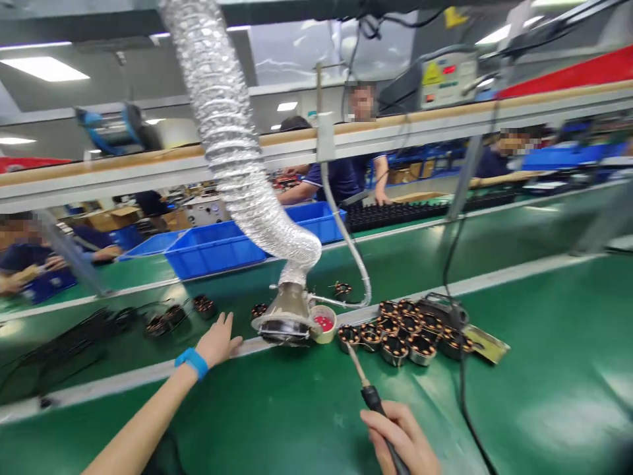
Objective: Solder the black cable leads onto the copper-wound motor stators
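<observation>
My left hand (217, 341), with a blue band at the wrist, stretches out with fingers apart over the bench's pale strip. Nearest to it is a dark motor stator (203, 306) with copper windings; any contact is unclear. In my right hand (408, 441) is a soldering iron (372, 398), gripped by its black handle and tilted up to the left. Its tip points at the leftmost stator (349, 337) of a cluster; whether they touch is unclear. Several more stators (394, 349) stand close together to the right. A pale round tub (325, 326) with red contents sits left of the cluster.
A fume funnel (290, 310) on a silver flexible duct (237, 138) hangs mid-bench. Dark cables (74, 340) lie at left; a black cord (462, 369) hangs at right. Blue bins (212, 251) stand behind, under a shelf rail (281, 148). Other people sit beyond.
</observation>
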Motion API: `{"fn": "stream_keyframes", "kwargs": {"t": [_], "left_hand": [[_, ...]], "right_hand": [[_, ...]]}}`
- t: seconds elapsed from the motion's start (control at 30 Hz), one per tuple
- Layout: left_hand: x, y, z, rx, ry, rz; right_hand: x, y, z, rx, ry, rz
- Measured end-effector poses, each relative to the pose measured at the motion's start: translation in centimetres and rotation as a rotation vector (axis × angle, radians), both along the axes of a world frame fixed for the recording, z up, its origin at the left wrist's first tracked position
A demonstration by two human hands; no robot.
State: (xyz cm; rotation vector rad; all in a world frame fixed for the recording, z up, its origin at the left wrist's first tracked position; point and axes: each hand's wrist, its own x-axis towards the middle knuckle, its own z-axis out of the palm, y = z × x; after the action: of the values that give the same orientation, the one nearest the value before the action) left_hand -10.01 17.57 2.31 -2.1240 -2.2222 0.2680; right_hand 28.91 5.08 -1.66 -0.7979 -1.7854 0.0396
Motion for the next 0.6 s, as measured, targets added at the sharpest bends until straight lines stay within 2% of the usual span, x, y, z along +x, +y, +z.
{"fn": "stream_keyframes", "kwargs": {"t": [0.1, 0.17, 0.3, 0.43, 0.6], "left_hand": [[1.8, 2.0, -1.6, 0.183, -0.118, -0.168], [2.4, 3.3, -1.8, 0.208, -0.147, -0.238], [3.1, 4.6, -1.4, 0.160, -0.073, -0.221], [3.2, 4.4, -0.9, 0.203, 0.005, -0.167], [3.0, 4.6, -0.5, 0.170, -0.015, -0.205]], "right_hand": [[0.1, 0.4, -0.6, 0.031, -0.025, -0.016], [0.1, 0.7, -1.0, 0.085, -0.025, -0.053], [0.2, 0.9, -1.2, 0.131, -0.034, -0.121], [0.5, 0.4, -0.8, 0.057, -0.093, -0.107], [0.5, 0.0, -0.5, 0.064, -0.083, -0.101]]}}
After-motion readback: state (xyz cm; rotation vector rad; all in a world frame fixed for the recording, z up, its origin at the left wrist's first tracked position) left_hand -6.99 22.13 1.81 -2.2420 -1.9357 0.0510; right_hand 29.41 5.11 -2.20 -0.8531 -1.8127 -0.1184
